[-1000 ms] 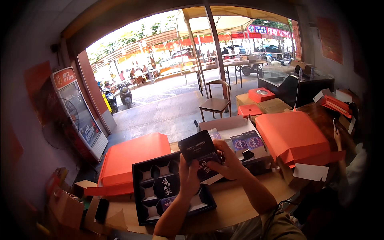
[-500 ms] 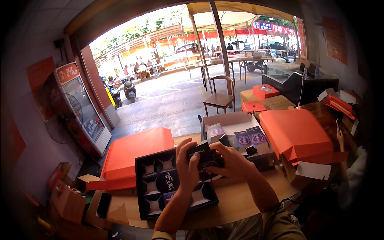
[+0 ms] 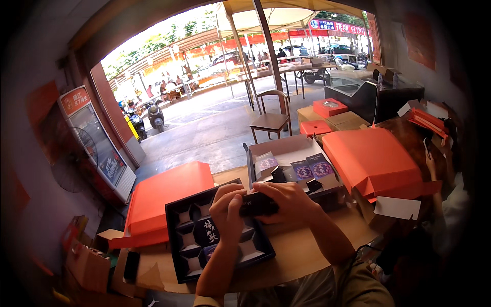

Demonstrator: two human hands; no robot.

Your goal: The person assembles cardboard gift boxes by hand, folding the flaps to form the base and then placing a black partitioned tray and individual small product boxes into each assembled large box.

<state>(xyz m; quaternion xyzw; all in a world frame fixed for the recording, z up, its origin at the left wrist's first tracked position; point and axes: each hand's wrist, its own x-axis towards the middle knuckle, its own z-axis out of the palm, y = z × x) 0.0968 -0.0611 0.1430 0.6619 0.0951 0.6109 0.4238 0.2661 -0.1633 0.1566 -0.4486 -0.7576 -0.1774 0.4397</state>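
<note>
While a wooden tabletop (image 3: pixel 302 250) spans the foreground, a white-lined carton (image 3: pixel 295 147) stands toward its far edge and a dark compartmented tray (image 3: pixel 173 244) lies by its near edge, left of the middle. Both forearms slant up and inward from below. The left hand (image 3: pixel 226 211) and right hand (image 3: pixel 289 201) curl toward each other, fingers pinching opposite ends of a small dark box (image 3: pixel 259 205), held near the tray's far right corner. Fingers cover the box's ends; its height is hard to judge. The left forearm hides part of the tray.
</note>
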